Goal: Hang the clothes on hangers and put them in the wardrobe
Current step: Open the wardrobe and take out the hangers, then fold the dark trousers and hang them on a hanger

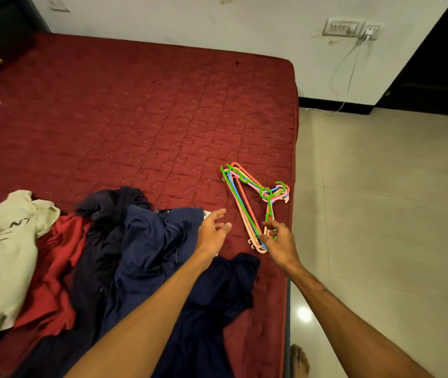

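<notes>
Head view looks down on a quilted maroon mattress [135, 110] with a stitched swirl pattern, which carries all the task's things. On its near left part lies a heap of crumpled, creased clothes. A cream T-shirt with a dark print [2, 241] is at the far left, a red garment [53, 268] lies beside it, and a navy blue garment [146, 241] spreads toward the near edge. Close to the mattress's right edge lies a bundle of thin plastic hangers [247, 197] in green, pink, orange and blue, stacked flat into one triangle with the hooks pointing right. The right hand [278, 241] reaches forward on a nearly straight arm and pinches the near corner of this bundle, fingers curled round the bars. The left hand [213, 233] stretches out just left of it, over the edge of the navy cloth, back up, fingers loosely spread, holding nothing. Right of the bed is a glossy pale tiled floor [381, 214]. A white charger [368, 32] is plugged in on the wall [190, 17], its thin cable [352, 69] hanging down. A bare foot [299, 361] shows at the bottom edge.
</notes>
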